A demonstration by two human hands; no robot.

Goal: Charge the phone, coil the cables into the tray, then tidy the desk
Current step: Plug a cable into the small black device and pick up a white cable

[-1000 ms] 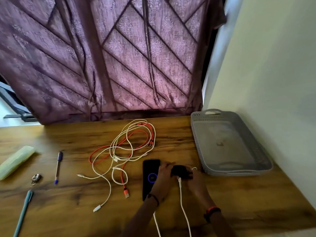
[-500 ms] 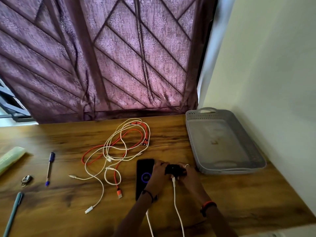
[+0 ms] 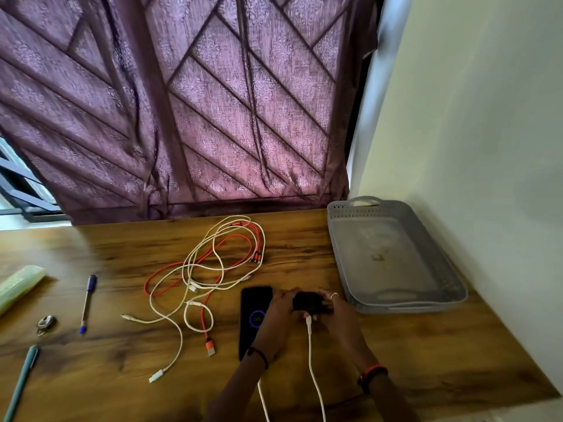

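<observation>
Wooden surface (image 3: 411,345), viewed from above.

- Phone (image 3: 254,318): lies flat at near centre with the screen up and lit, showing a blue ring.
- Black charger block (image 3: 307,301): sits just right of the phone.
- Left hand (image 3: 278,312): fingers curled on the block's left end; the hand overlaps the phone's right edge.
- Right hand (image 3: 336,312): grips the block's right end.
- White lead (image 3: 310,354): runs from the block's near side to the near edge. The plug joint is partly hidden by fingers.
- Loose cables (image 3: 210,269), white and orange: lie tangled on the surface left of the phone and beyond it, apart from the tray.
- Grey tray (image 3: 335,239): far right, against the wall (image 3: 487,117).
- Blue pen (image 3: 86,303), teal pen (image 3: 21,382), key ring (image 3: 45,322) and green case (image 3: 18,284): far left.
</observation>
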